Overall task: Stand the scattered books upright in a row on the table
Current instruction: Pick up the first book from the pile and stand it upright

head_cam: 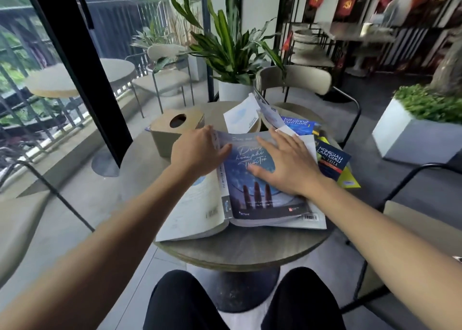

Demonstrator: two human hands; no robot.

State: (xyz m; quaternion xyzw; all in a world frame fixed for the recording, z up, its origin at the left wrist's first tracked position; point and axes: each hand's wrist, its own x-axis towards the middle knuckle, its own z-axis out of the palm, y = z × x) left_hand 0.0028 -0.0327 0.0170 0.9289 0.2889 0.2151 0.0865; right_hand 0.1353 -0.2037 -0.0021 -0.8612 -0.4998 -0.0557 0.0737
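A blue-covered book (260, 199) lies splayed face down on the round table (245, 252), spine up, its pale back cover (192, 209) spread to the left. My left hand (197, 152) grips the top of the spine, thumb on the blue cover. My right hand (287, 164) lies flat on the blue cover, fingers spread. At the right lie a dark blue book with white lettering (332, 162) and a yellow one (348, 180) under it. Farther back are a blue book (297, 124) and a white book (241, 117) leaning open.
A wooden tissue box (175, 129) stands at the table's back left. A potted plant (232, 54) and a chair (295, 82) are behind the table. A white planter (412, 134) sits to the right, and a black chair frame (390, 192) is close by.
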